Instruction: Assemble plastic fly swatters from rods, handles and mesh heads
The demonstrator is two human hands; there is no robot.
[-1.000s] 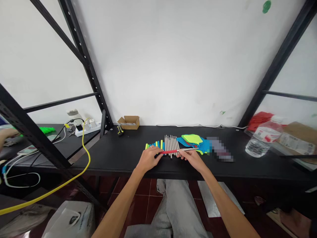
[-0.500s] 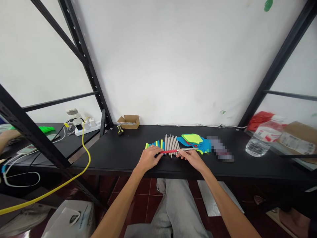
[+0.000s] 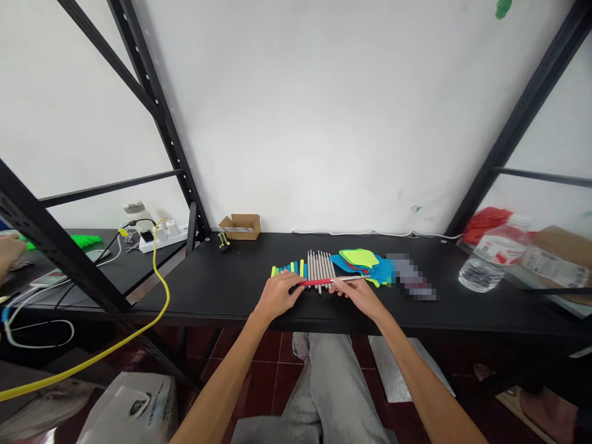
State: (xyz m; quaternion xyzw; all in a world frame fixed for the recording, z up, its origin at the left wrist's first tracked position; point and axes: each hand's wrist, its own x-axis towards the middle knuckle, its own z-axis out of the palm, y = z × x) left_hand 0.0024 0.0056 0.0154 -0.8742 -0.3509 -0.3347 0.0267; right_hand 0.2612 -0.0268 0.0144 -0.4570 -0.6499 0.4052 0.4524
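A thin rod (image 3: 317, 282), red on its left part and silver on its right, lies level between my hands just above the black table. My left hand (image 3: 278, 297) is closed on the red end. Near where red meets silver, my right hand (image 3: 354, 293) pinches the rod. Behind it lies a row of grey sticks (image 3: 319, 265), side by side. Short green and blue tubes (image 3: 301, 269) sit left of these, partly hidden by my left hand. Flat cut pieces in lime green (image 3: 359, 258), blue and red are stacked beyond my right hand.
A small open cardboard box (image 3: 240, 227) and a black-and-yellow tool (image 3: 224, 242) are at the back left. A large water bottle (image 3: 493, 256) stands right. A yellow cable (image 3: 160, 296) hangs across the left frame post. Another person's hand (image 3: 10, 251) shows far left.
My hands and the rod stay practically still. The other person's hand at the far left has drawn back toward the picture's edge.
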